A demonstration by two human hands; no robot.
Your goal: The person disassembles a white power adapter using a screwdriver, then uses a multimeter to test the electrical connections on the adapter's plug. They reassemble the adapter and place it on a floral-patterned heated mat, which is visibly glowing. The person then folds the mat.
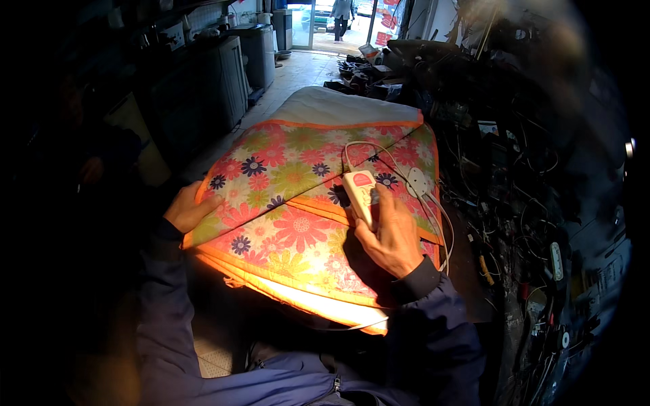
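Observation:
Spread in front of me is a folded electric blanket [298,227], flowered in pink, green and dark blue with an orange border. My left hand [191,210] grips its left edge, thumb on top and the other fingers hidden beneath. In my right hand [393,233] is a white corded controller [359,188] with a pink label, held above the cloth by thumb and fingers. Its white cord [369,143] loops to the right over the blanket. A pale oval connector [417,181] sits on the fabric there. Bright light falls on the blanket's near edge.
Cables, tools and dark parts crowd a workbench [521,237] on my right. Along the left stand grey cabinets [250,57]. A tiled floor [301,71] runs to a bright doorway, where a person [342,17] is standing outside. The far left is dark.

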